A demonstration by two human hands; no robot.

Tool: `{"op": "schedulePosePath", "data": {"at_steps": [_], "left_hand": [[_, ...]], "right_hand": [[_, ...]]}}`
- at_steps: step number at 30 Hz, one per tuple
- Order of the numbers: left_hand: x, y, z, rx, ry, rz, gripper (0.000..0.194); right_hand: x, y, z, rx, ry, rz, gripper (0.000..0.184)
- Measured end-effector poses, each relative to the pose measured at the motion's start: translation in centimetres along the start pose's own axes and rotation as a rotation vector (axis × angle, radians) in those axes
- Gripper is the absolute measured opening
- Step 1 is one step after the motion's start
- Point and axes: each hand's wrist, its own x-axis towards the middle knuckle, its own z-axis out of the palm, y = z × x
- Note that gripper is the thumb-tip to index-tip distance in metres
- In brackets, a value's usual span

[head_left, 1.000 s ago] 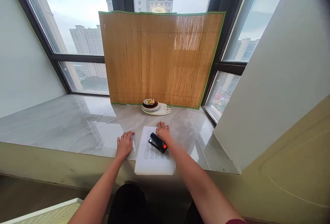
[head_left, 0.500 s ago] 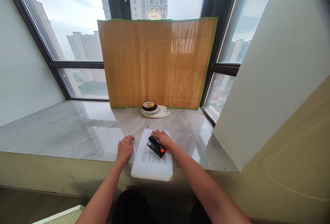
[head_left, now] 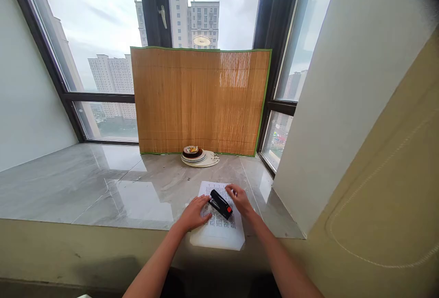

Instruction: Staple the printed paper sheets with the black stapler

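Observation:
A black stapler (head_left: 221, 204) with a red-orange patch at its near end lies slantwise on a sheet or stack of printed paper (head_left: 219, 239). The paper's near edge juts out past the sill. My left hand (head_left: 194, 214) lies over the paper's left edge, thumb and fingers apart, its fingertips close by the stapler's far end. At the paper's upper right is my right hand (head_left: 240, 199), fingers loosely bent and pointing left, with nothing visible in them. Whether its fingertips touch the page I cannot tell.
Plates and a dark round dish are stacked on a pale oval plate (head_left: 211, 160) at the back of the grey marble sill (head_left: 85, 183). Behind them a bamboo mat (head_left: 199, 101) leans against the window. A wall (head_left: 329, 151) slants along the right side.
My left hand has moved right, from the bare sill onto the paper beside the stapler. My right hand has drawn away from behind the stapler to the paper's right side. The view has shifted.

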Motion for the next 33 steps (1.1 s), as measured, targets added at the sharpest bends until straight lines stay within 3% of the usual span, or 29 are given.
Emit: {"op": "schedulePosePath", "data": {"at_steps": [1,3,5,7,13,21,26,28,31,33], "left_hand": [[-0.2,0.0,0.2,0.009,0.012,-0.013,0.067],[-0.4,-0.1,0.3,0.011,0.038,-0.029,0.065],[-0.6,0.0,0.1,-0.002,0.046,-0.033,0.067],[-0.6,0.2,-0.2,-0.014,0.043,-0.044,0.071],[-0.6,1.2,-0.2,0.012,0.073,-0.075,0.071],[-0.4,-0.5,0.6,-0.08,0.082,-0.092,0.074],[-0.2,-2.0,1.0,-0.179,0.113,-0.146,0.08],[-0.4,-2.1,1.1,-0.214,0.126,-0.146,0.081],[-0.6,-1.7,1.0,-0.31,0.161,-0.161,0.079],[-0.6,-1.2,0.6,-0.424,0.195,-0.166,0.082]], "right_hand": [[-1.4,0.0,-0.2,0.023,-0.016,-0.021,0.039],[-3.8,-0.1,-0.2,-0.003,-0.062,-0.054,0.054],[-5.2,-0.1,-0.2,-0.039,-0.078,-0.072,0.048],[-5.7,-0.1,-0.2,-0.03,-0.052,-0.077,0.042],[-5.4,0.4,-0.6,0.149,0.027,0.008,0.053],[-5.4,0.3,-0.3,0.261,0.095,0.065,0.005],[-5.4,0.4,-0.1,0.208,0.116,0.099,0.008],[-5.2,0.1,0.0,0.187,0.162,0.073,0.022],[-4.3,-0.6,0.4,0.195,0.171,-0.009,0.057],[-3.5,-1.3,0.9,0.192,0.093,-0.034,0.053]]}}
